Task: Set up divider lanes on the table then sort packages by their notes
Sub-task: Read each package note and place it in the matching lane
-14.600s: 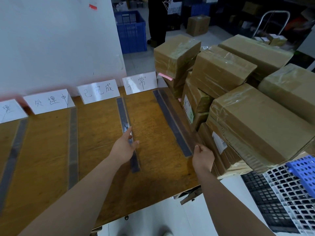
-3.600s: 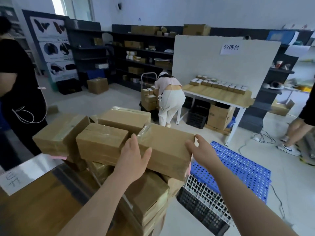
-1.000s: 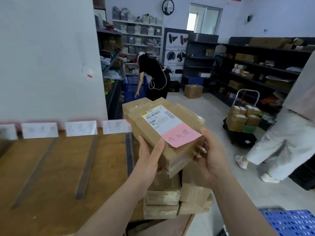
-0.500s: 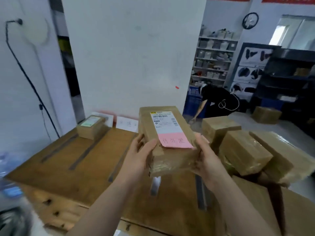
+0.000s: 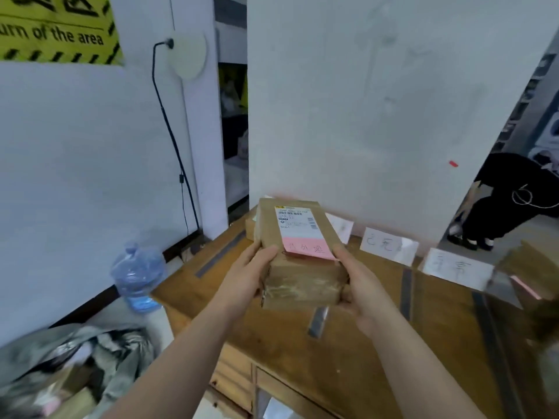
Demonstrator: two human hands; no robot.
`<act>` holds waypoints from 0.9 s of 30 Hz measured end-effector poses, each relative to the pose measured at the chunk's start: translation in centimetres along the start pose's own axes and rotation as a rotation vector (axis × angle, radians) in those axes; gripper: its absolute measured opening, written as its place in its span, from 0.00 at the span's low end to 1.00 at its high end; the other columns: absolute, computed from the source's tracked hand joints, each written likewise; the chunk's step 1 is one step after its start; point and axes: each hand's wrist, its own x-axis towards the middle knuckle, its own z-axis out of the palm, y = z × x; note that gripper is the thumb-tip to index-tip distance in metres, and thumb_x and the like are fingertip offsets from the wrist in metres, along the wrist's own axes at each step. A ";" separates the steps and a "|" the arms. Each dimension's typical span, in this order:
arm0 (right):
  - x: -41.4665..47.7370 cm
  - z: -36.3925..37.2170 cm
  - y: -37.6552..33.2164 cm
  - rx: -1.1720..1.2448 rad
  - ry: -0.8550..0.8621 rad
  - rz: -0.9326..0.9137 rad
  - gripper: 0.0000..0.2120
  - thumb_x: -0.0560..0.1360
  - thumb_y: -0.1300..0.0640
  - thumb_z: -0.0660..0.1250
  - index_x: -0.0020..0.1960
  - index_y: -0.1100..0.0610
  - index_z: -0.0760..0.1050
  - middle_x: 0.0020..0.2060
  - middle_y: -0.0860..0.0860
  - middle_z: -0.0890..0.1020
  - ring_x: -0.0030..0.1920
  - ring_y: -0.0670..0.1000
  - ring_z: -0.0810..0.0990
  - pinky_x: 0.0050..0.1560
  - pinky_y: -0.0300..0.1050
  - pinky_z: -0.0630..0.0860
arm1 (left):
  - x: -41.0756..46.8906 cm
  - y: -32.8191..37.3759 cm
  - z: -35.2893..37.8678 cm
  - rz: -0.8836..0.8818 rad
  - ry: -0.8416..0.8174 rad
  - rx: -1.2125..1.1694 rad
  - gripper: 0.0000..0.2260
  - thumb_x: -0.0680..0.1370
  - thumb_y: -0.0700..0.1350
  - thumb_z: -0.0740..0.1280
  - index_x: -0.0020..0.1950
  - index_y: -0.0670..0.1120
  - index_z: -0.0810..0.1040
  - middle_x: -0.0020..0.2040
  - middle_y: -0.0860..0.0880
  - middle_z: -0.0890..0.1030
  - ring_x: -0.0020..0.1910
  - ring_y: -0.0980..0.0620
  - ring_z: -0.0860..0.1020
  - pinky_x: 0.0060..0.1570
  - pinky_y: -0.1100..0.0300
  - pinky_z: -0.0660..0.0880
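Left fingers (image 5: pixel 267 252): curled round the left side of a brown, tape-wrapped cardboard package (image 5: pixel 302 281), thumb laid across its top near corner.
Left hand (image 5: pixel 242 279): grips the package from the left, forearm reaching in from the near left.
Right fingers (image 5: pixel 343 257): wrapped round the package's right side, thumb along the right top edge just beside the note, other fingertips tucked at the near right corner.
Right hand (image 5: pixel 366 294): grips the package from the right.
Package position: held between both hands above the left half of the table, long axis pointing away, top face tilted toward the camera.
White shipping label (image 5: pixel 295 220): stuck on the far part of the top face, barcode and small print too blurred to read.
Pink sticky note (image 5: pixel 308 248): stuck on the near end of the label, handwritten in red, characters unclear.
Wooden table (image 5: pixel 348 367): below the hands, with drawer fronts on its near left side.
Dark grey divider strips (image 5: pixel 406 293): laid from far to near across the tabletop, well apart from one another; one near end shows just under the package.
White paper cards (image 5: pixel 388 245): standing in a row at the far edge against a white board (image 5: pixel 378 116), each with handwritten characters.
Small brown box (image 5: pixel 249 228): on the far left of the table, mostly hidden behind the package.
Blurred brown packages (image 5: pixel 532 267): at the right edge.
Blue water jug (image 5: pixel 137 276): on the floor left of the table.
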 end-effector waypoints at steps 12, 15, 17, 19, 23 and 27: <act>12.0 10.4 1.2 -0.138 -0.098 0.121 0.21 0.74 0.35 0.63 0.60 0.48 0.72 0.51 0.50 0.81 0.51 0.53 0.81 0.49 0.52 0.80 | 11.0 -0.6 -9.0 -0.083 0.103 0.092 0.27 0.67 0.66 0.65 0.64 0.58 0.76 0.56 0.53 0.82 0.54 0.51 0.81 0.50 0.50 0.78; 15.3 11.8 1.4 -0.167 -0.120 0.145 0.22 0.75 0.35 0.62 0.61 0.48 0.71 0.53 0.50 0.80 0.53 0.53 0.78 0.52 0.53 0.78 | 14.3 -0.7 -10.1 -0.104 0.124 0.103 0.19 0.73 0.62 0.65 0.62 0.56 0.77 0.54 0.50 0.82 0.54 0.49 0.81 0.51 0.49 0.78; 17.7 12.6 1.8 -0.189 -0.123 0.146 0.25 0.75 0.34 0.62 0.63 0.50 0.72 0.55 0.49 0.80 0.54 0.52 0.78 0.56 0.54 0.76 | 16.6 -1.0 -10.8 -0.127 0.157 0.098 0.18 0.76 0.59 0.65 0.63 0.54 0.76 0.55 0.49 0.81 0.53 0.49 0.80 0.50 0.50 0.78; 19.8 13.2 2.3 -0.194 -0.113 0.169 0.27 0.74 0.34 0.62 0.66 0.50 0.72 0.56 0.50 0.80 0.55 0.52 0.79 0.59 0.55 0.76 | 18.6 -1.4 -11.4 -0.162 0.168 0.089 0.18 0.76 0.59 0.65 0.62 0.52 0.76 0.54 0.47 0.81 0.52 0.49 0.81 0.47 0.52 0.77; 22.3 14.5 3.3 -0.228 -0.106 0.238 0.23 0.77 0.38 0.61 0.63 0.53 0.74 0.53 0.51 0.81 0.52 0.52 0.80 0.56 0.52 0.78 | 21.9 -2.4 -12.6 -0.219 0.135 0.108 0.13 0.79 0.57 0.62 0.53 0.50 0.78 0.46 0.47 0.81 0.42 0.51 0.78 0.38 0.57 0.71; 24.5 16.2 4.5 -0.227 -0.041 0.298 0.23 0.77 0.40 0.63 0.64 0.55 0.74 0.52 0.51 0.81 0.52 0.53 0.80 0.58 0.54 0.78 | 25.7 -3.4 -14.4 -0.259 0.092 0.129 0.12 0.80 0.54 0.61 0.43 0.50 0.77 0.36 0.49 0.78 0.34 0.52 0.75 0.36 0.58 0.69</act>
